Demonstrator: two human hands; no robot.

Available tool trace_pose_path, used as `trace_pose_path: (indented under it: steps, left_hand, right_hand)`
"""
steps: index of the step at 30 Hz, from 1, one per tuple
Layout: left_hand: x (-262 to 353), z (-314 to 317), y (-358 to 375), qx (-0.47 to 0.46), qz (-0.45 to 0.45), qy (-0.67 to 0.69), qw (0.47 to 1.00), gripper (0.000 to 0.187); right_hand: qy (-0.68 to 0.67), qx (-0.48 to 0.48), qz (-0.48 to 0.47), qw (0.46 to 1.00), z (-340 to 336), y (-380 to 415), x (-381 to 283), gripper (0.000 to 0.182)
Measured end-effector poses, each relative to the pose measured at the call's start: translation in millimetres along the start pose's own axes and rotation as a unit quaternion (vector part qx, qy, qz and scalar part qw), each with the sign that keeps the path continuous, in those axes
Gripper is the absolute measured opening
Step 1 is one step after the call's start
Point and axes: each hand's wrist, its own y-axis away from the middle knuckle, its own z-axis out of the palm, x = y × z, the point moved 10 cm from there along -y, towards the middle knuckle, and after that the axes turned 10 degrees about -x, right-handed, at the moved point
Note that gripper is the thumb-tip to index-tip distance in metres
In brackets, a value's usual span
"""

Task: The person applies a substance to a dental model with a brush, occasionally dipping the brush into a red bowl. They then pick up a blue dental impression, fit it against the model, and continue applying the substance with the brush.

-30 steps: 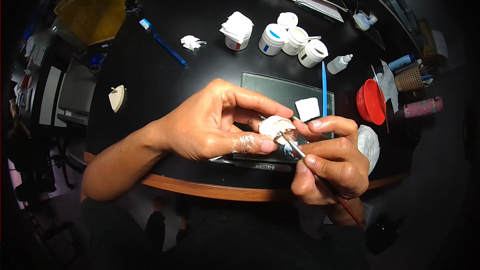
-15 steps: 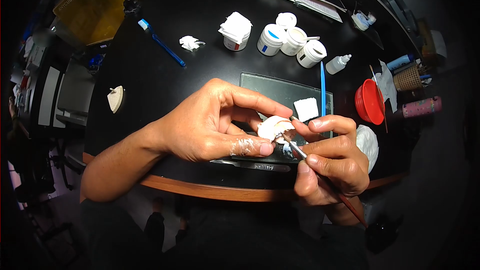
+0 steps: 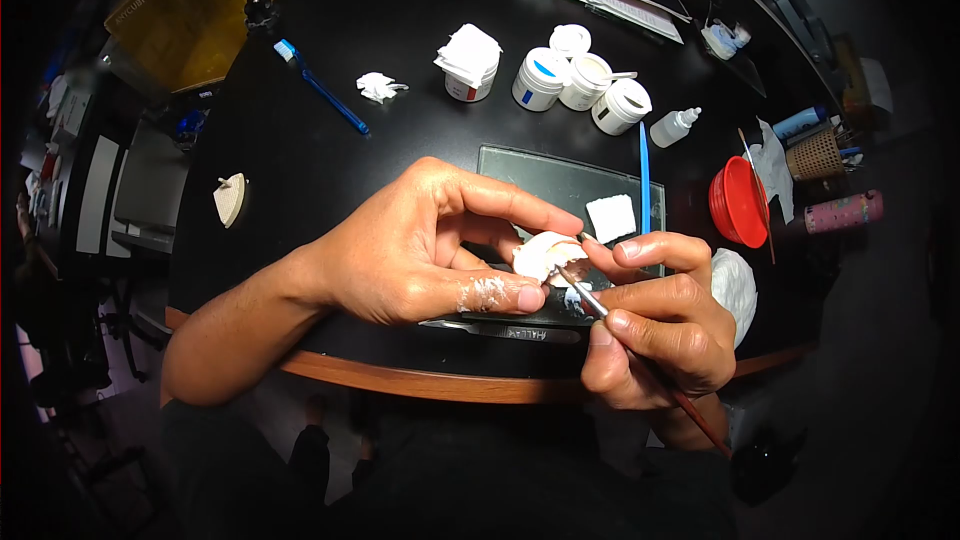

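My left hand (image 3: 415,250) pinches a small off-white curved piece (image 3: 541,254), like a dental cast, between thumb and fingers. White residue marks that thumb. In my right hand (image 3: 680,325) is a fine brush (image 3: 693,413) with a dark red handle, held like a pen, its tip against the hollow side of the piece. Both hands hover over a glass slab (image 3: 525,168). On the slab lie a white square pad (image 3: 610,218) and a dab of whitish paste (image 3: 575,302), partly hidden by the brush and hand. A labelled metal-looking tool (image 3: 525,333) rests along the slab's near edge.
Several white jars (image 3: 540,80) stand behind the slab, beside a dropper bottle (image 3: 677,127). A blue stick (image 3: 644,175) leans there. On the right are a red bowl (image 3: 735,205) and white tissue (image 3: 735,295). A toothbrush (image 3: 322,88) and beige wedge (image 3: 229,200) lie left.
The brush and my right hand have shifted slightly left and up, the tip still at the piece. My left hand holds nearly the same pose.
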Motion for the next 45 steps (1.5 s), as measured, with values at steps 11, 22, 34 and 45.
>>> trace_pose_path:
  steps: [11, 22, 34, 45]
  left_hand:
    - [3.9, -0.3, 0.3, 0.012, -0.011, -0.016, 1.000, 0.051]
    - [4.6, -0.6, -0.4, 0.012, 0.001, -0.024, 1.000, 0.051]
    - [9.6, 0.0, -0.9, 0.018, -0.007, -0.055, 0.998, 0.053]
    - [10.1, -0.5, -1.2, 0.015, -0.006, -0.077, 0.997, 0.054]
  right_hand:
    - [-0.010, 0.001, 0.011, 1.000, -1.9, 0.4, 1.7, 0.021]
    - [-0.004, -0.005, 0.012, 1.000, -1.3, -1.5, 0.8, 0.023]
    - [-0.007, 0.001, 0.010, 1.000, -2.1, -1.9, -0.2, 0.025]
    - [-0.008, -0.008, 0.017, 1.000, -1.2, -1.6, 0.2, 0.023]
